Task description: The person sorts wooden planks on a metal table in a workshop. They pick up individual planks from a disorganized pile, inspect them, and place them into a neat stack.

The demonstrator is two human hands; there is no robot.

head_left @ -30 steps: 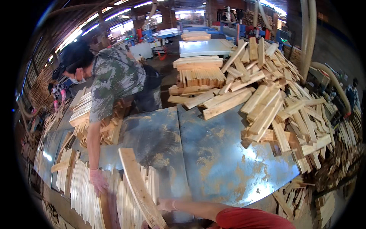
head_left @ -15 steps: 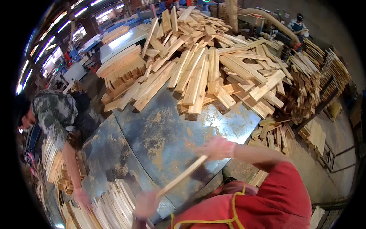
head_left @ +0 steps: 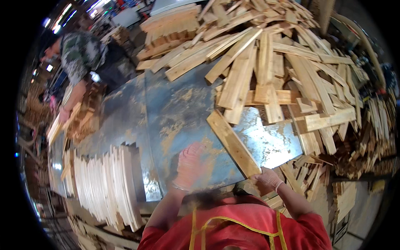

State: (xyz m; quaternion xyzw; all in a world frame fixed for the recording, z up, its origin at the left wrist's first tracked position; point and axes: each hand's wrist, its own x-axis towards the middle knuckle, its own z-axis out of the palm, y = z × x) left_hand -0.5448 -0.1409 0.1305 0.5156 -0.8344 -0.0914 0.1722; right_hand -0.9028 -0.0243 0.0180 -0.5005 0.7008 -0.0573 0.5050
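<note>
My right hand (head_left: 268,180), in a pale knit glove, grips the near end of a wooden board (head_left: 234,143). The board slants away to the left over the metal table (head_left: 171,108), its far end close to the loose boards. Left of it, above the sawdust-strewn metal, is my left hand (head_left: 191,164), gloved and slightly blurred. Its fingers reach forward and hold nothing that I can see. A tight row of pale boards (head_left: 104,183) stands on edge to the left of that hand.
A large jumbled pile of boards (head_left: 266,62) covers the table's far side and right. Neatly stacked boards (head_left: 171,25) stand behind it. At the left, a co-worker (head_left: 83,54) in a camouflage top reaches toward another stack (head_left: 85,121). Offcuts (head_left: 304,175) lie below the right edge.
Earlier both my hands held a narrow board at lower left. Now my left hand is off any board, and my right holds one, perhaps another. The view has shifted; the co-worker's arm has drawn back.
</note>
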